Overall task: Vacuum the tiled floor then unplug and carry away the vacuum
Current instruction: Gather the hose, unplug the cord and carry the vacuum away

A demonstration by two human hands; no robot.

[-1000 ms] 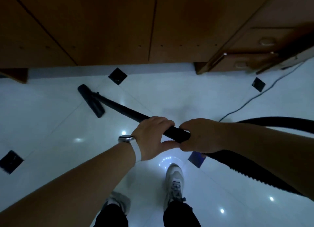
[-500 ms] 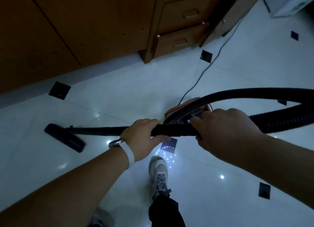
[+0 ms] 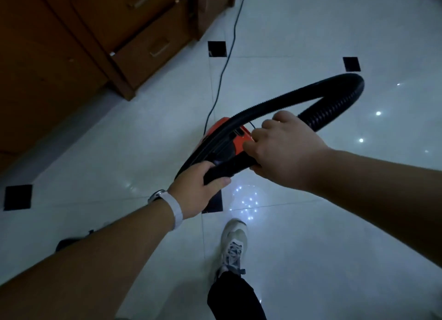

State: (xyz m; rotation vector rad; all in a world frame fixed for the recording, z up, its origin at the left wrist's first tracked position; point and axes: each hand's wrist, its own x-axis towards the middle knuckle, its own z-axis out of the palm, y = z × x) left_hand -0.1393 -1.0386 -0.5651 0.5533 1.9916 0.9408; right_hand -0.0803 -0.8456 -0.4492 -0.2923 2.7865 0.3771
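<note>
Both hands hold the black vacuum wand (image 3: 229,167) in front of me. My left hand (image 3: 199,188), with a white watch strap at the wrist, is shut around the wand's lower part. My right hand (image 3: 283,146) grips its upper end, where the ribbed black hose (image 3: 334,99) loops away to the right and back. Beneath the hose sits the orange and black vacuum body (image 3: 229,135) on the white tiled floor (image 3: 311,248). Its thin power cord (image 3: 227,63) runs away toward the top. The floor nozzle (image 3: 68,244) is mostly hidden behind my left forearm.
A wooden cabinet with drawers (image 3: 134,32) stands at the upper left, its corner near the cord. Small black inset tiles (image 3: 216,48) dot the floor. My right foot in a pale sneaker (image 3: 233,243) stands just below the hands.
The view has swung right, and the wand has swung left so the nozzle now lies behind my left arm. The orange vacuum body has come into view under the hose. Both hands keep their grip.
</note>
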